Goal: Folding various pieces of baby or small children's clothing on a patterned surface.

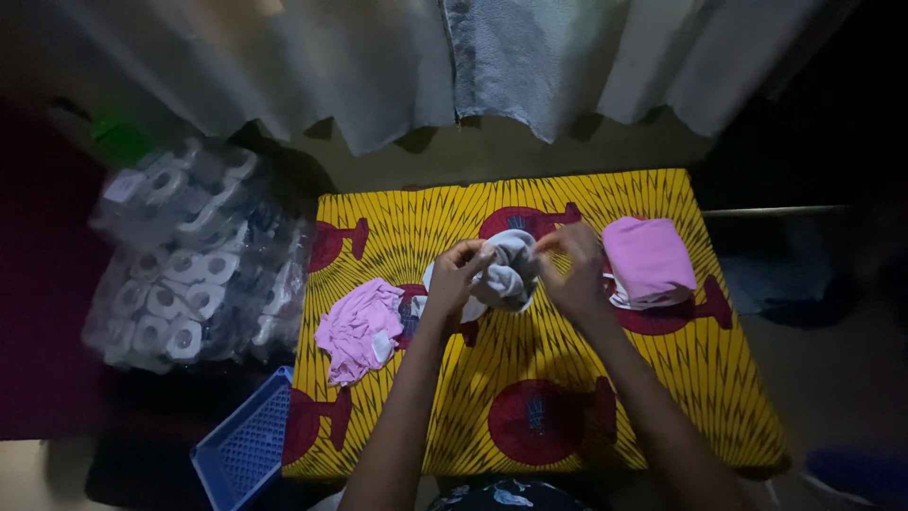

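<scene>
At the desk's middle, both hands: meet over one small white-grey garment, seen from the head camera looking down.
Left hand (461, 270): fingers curled and pinched shut on the left edge of the white-grey garment (509, 270), forearm reaching in from the bottom of the view.
Right hand (572, 265): fingers closed on the garment's right upper edge, thumb and fingertips drawn together; forearm comes up from the lower right.
White-grey garment: bunched and crumpled between the two hands, held at the centre of the desk, slightly toward its far half; whether it rests on the cloth or is lifted just off it cannot be told.
Pink crumpled garment (359, 326): lying loose on the desk just left of the left wrist, unfolded, with a pale patch near its right side.
Pink folded pile (650, 260): neat, squared, just right of the right hand, with white layers showing under its left edge.
Desk (605, 435): covered by a yellow cloth with fine dark rays and large red round motifs.
Blue basket (248, 445): perforated plastic, at the desk's near left corner, partly under its edge.
Wrapped rolls (184, 274): white paper rolls in clear plastic, stacked left of the desk, blurred.
Hanging cloths (530, 57): pale fabric hanging beyond the far edge.
Light: dim, edges dark.
</scene>
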